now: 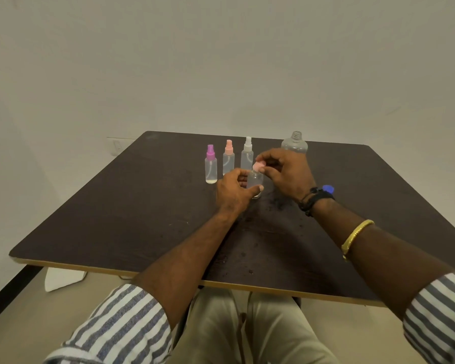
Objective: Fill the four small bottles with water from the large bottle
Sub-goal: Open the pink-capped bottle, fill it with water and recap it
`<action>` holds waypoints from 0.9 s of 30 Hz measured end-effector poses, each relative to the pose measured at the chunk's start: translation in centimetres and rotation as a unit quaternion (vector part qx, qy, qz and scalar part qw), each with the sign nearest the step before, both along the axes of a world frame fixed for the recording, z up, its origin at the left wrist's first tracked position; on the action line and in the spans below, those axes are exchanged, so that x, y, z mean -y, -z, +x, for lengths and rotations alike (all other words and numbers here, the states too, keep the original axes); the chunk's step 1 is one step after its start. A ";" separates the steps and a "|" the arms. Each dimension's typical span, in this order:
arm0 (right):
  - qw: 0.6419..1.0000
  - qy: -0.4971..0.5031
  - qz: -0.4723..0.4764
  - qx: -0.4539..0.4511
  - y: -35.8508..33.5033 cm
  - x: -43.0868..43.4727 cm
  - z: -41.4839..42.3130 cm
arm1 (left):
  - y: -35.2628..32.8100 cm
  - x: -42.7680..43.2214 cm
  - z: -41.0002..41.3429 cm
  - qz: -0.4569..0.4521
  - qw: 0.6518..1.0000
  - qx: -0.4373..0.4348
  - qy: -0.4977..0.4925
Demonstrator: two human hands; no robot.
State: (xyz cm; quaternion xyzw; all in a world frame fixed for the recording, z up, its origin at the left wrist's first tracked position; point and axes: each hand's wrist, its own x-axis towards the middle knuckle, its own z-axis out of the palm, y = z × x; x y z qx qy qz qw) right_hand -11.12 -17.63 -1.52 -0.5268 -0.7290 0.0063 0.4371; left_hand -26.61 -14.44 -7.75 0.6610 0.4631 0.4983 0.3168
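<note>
While the fourth small bottle (255, 181) stands upright on the table (116, 219) near its centre, just on the near side of a row of three others, the left hand (234, 191) is curled round its clear body, thumb on the near-right side; the right hand (286, 172) pinches the pink cap (259, 166) at the neck betw. thumb and fingertips, other fingers loosely bent; I can't tell whether the cap sits on the thread or just off it.

Handling, as I judge it: thin clear plastic, light even w/ water in, tippy on a small base, prob. slick, since droplets (250, 271) speckle the tabletop on the near side; so I'd hold low on the body, squeeze gently or it'll spurt from an open neck, and turn the cap by its collar, not the nozzle. Water level inside: not readable from here.

Outward: purple-capped bottle (211, 169), peach-capped bottle (228, 161) and white-capped bottle (247, 157) stand left to right in the row, all capped and apart from each other; large bottle (294, 143) is far right, behind the right hand, upright, neck open; blue cap (329, 189) lies by the right wrist, partly hidden by a black watch (317, 197), prob. the large bottle's; gold bangle (356, 233) sits further down that forearm.

Labels: none; no brand or writing is readable on any bottle or cap.
</note>
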 end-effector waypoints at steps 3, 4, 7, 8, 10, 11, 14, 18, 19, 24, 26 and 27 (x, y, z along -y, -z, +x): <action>0.999 -0.007 0.001 0.033 -0.1 -0.2 -0.1 | 0.1 -0.1 0.0 -0.005 1.000 0.001 0.000; 0.999 -0.007 -0.002 0.041 -0.2 -0.4 -0.1 | 0.1 -0.2 0.0 -0.007 1.000 0.001 -0.001; 0.998 0.000 -0.008 0.065 -0.3 -0.8 -0.2 | 0.1 -0.1 0.1 -0.006 1.000 0.001 -0.001; 0.997 0.006 -0.011 0.074 -0.3 -1.0 -0.2 | 0.1 -0.1 0.1 -0.007 1.000 0.002 0.001; 0.995 0.026 -0.018 0.091 -0.3 -1.4 -0.4 | 0.1 -0.2 0.0 -0.009 1.000 0.001 0.003; 0.994 0.044 -0.022 0.094 -0.3 -1.6 -0.5 | 0.1 -0.2 0.0 -0.008 1.000 -0.001 0.002; 0.990 0.094 -0.037 0.095 0.0 -2.2 -0.7 | 0.0 -0.1 0.1 0.005 1.000 -0.011 -0.003; 0.996 0.006 -0.091 0.018 0.2 -1.3 -1.5 | 0.0 -0.2 0.1 0.001 1.000 -0.012 -0.002; 0.995 -0.020 -0.094 -0.005 0.2 -1.0 -1.6 | 0.0 -0.3 0.2 0.000 1.000 -0.011 0.000; 0.999 0.005 -0.035 0.011 1.2 -1.2 -1.3 | 0.0 -0.2 0.2 0.010 1.000 -0.013 -0.002; 0.998 0.048 -0.032 0.029 1.3 -1.5 -1.3 | 0.1 -0.3 0.1 0.010 1.000 -0.015 -0.005; 0.997 0.068 -0.033 0.035 1.2 -1.7 -1.2 | 0.1 -0.3 0.2 0.011 1.000 -0.016 -0.007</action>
